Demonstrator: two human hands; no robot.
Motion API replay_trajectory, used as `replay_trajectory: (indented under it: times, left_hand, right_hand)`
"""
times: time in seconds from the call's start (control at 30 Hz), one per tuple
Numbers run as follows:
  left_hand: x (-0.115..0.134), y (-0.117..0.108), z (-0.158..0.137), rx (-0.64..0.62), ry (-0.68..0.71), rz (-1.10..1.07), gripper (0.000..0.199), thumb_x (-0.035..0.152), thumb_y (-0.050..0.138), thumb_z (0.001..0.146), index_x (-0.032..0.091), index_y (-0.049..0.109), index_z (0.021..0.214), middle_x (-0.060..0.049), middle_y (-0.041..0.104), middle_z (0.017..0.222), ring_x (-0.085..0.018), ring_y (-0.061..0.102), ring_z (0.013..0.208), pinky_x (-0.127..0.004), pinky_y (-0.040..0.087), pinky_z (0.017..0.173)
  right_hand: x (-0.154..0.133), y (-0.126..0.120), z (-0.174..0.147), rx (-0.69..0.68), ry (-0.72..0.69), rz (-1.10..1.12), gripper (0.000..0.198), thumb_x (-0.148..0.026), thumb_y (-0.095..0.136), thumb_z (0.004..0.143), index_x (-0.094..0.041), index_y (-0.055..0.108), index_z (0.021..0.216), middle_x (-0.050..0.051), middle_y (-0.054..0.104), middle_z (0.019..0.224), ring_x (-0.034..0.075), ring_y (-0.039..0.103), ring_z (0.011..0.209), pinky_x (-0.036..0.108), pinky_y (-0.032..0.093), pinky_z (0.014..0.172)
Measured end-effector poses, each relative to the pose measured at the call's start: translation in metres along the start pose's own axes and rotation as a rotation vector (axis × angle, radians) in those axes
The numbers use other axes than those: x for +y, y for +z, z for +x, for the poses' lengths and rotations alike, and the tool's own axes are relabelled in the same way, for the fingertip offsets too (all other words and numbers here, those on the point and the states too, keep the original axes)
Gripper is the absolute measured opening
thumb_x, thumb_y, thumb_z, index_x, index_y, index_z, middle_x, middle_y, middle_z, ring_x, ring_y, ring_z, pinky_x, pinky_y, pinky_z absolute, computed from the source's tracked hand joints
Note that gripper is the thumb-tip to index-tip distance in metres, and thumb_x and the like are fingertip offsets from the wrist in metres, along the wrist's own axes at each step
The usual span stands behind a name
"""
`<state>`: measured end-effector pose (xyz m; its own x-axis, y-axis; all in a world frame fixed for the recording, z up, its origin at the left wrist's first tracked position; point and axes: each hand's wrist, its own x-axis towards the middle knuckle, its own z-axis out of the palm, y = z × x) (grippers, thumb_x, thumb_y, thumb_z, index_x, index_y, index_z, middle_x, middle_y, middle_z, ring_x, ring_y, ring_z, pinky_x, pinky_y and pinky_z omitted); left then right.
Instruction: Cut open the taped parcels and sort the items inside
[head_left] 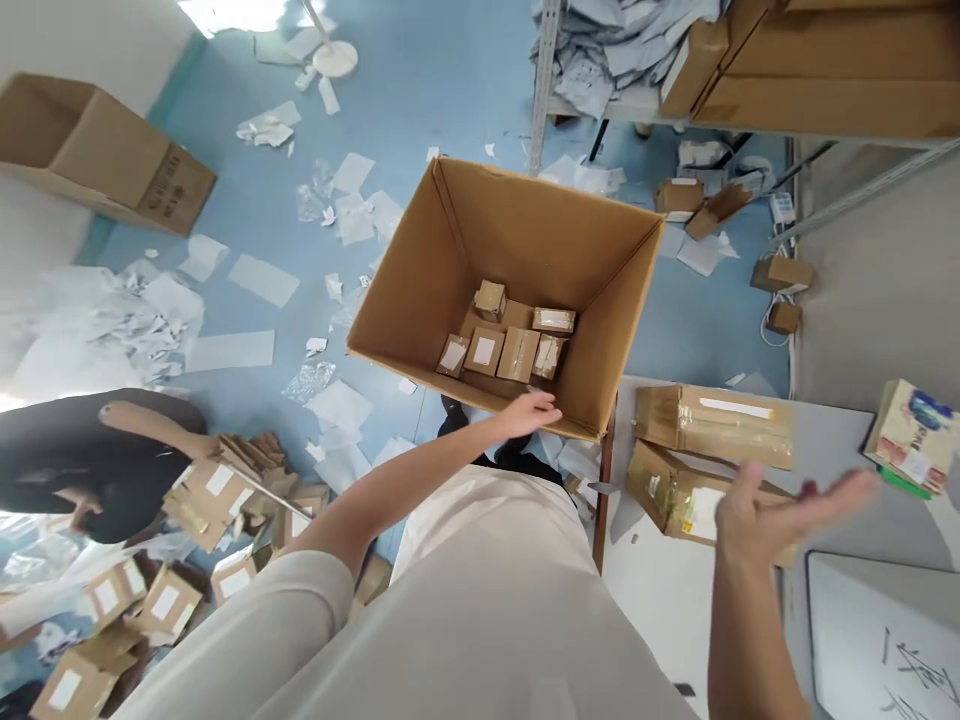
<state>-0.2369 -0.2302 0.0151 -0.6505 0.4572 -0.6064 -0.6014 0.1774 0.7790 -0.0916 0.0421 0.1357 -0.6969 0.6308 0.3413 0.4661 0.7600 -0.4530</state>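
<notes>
A big open cardboard carton (547,215) stands before me, with several small taped boxes (517,353) lying on its bottom. My left hand (529,412) is at the carton's near edge, fingers stretched out to the right and nothing seen in them. Whether it touches the rim I cannot tell. To the right, my right hand (776,515) is spread open over the table, palm turned up and empty. Beneath and beside it lie a long taped cardboard box (716,425) and a second labelled box (675,490), partly covered by the hand.
Paper scraps (349,215) litter the blue floor. Another carton (112,150) stands at far left. A person in black (97,450) is among cardboard boxes (169,605) at lower left. A metal shelf (546,90) holds grey parcels. A whiteboard (877,620) lies at right.
</notes>
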Motion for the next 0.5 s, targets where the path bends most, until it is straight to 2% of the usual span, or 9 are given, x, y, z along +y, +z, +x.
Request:
replay_trajectory:
  times: [0.07, 0.1, 0.2, 0.27, 0.33, 0.43, 0.5]
  left_hand:
    - [0.009, -0.042, 0.008, 0.124, 0.006, 0.042, 0.043, 0.034, 0.083, 0.063, 0.019, 0.069, 0.101, -0.011, 0.071, 0.102, -0.028, 0.066, 0.102, -0.045, 0.045, 0.102]
    - [0.013, -0.063, 0.012, 0.182, -0.015, 0.084, 0.042, 0.031, 0.084, 0.061, 0.019, 0.069, 0.098, -0.011, 0.071, 0.101, -0.029, 0.066, 0.102, -0.045, 0.044, 0.103]
    - [0.022, -0.13, 0.027, 0.276, -0.107, 0.148, 0.038, 0.022, 0.085, 0.054, 0.021, 0.069, 0.089, -0.011, 0.072, 0.099, -0.033, 0.062, 0.112, -0.041, 0.04, 0.107]
    - [0.022, -0.175, 0.04, 0.287, -0.155, 0.194, 0.036, 0.02, 0.084, 0.054, 0.021, 0.067, 0.086, -0.011, 0.071, 0.103, -0.033, 0.056, 0.122, -0.037, 0.037, 0.11]
    - [0.019, -0.219, 0.057, 0.323, -0.238, 0.28, 0.033, 0.021, 0.081, 0.056, 0.02, 0.065, 0.085, -0.012, 0.07, 0.109, -0.032, 0.05, 0.13, -0.034, 0.034, 0.111]
    - [0.009, -0.279, 0.091, 0.355, -0.366, 0.376, 0.03, 0.028, 0.078, 0.058, 0.02, 0.062, 0.082, -0.015, 0.07, 0.11, -0.033, 0.044, 0.135, -0.037, 0.032, 0.112]
    - [-0.002, -0.313, 0.12, 0.34, -0.405, 0.408, 0.03, 0.03, 0.079, 0.057, 0.021, 0.06, 0.079, -0.016, 0.07, 0.108, -0.034, 0.043, 0.135, -0.039, 0.031, 0.112]
  right_hand:
    - [-0.049, 0.034, 0.02, -0.12, -0.109, 0.045, 0.085, -0.049, 0.044, 0.088, -0.02, -0.002, 0.154, 0.018, 0.014, 0.159, 0.035, 0.021, 0.145, 0.059, 0.034, 0.109]
    - [-0.069, 0.052, 0.027, -0.236, -0.17, 0.035, 0.084, -0.048, 0.042, 0.089, -0.017, -0.001, 0.154, 0.018, 0.019, 0.157, 0.036, 0.025, 0.144, 0.06, 0.034, 0.109]
    - [-0.107, 0.112, 0.038, -0.719, -0.361, -0.052, 0.072, -0.043, 0.04, 0.092, -0.019, 0.014, 0.154, 0.016, 0.033, 0.153, 0.033, 0.038, 0.137, 0.053, 0.036, 0.109]
    - [-0.117, 0.156, 0.036, -1.015, -0.385, -0.161, 0.066, -0.04, 0.042, 0.092, -0.02, 0.024, 0.152, 0.015, 0.042, 0.148, 0.033, 0.047, 0.13, 0.049, 0.041, 0.104]
    - [-0.118, 0.205, 0.029, -1.214, -0.353, -0.267, 0.062, -0.037, 0.045, 0.092, -0.018, 0.032, 0.15, 0.017, 0.048, 0.143, 0.033, 0.052, 0.125, 0.047, 0.043, 0.102]
    - [-0.109, 0.277, 0.013, -1.348, -0.308, -0.333, 0.057, -0.033, 0.046, 0.092, -0.014, 0.039, 0.146, 0.018, 0.051, 0.14, 0.031, 0.052, 0.125, 0.044, 0.042, 0.102]
    - [-0.099, 0.321, 0.003, -1.388, -0.211, -0.35, 0.054, -0.031, 0.049, 0.09, -0.014, 0.046, 0.142, 0.018, 0.054, 0.138, 0.029, 0.054, 0.123, 0.041, 0.044, 0.1]
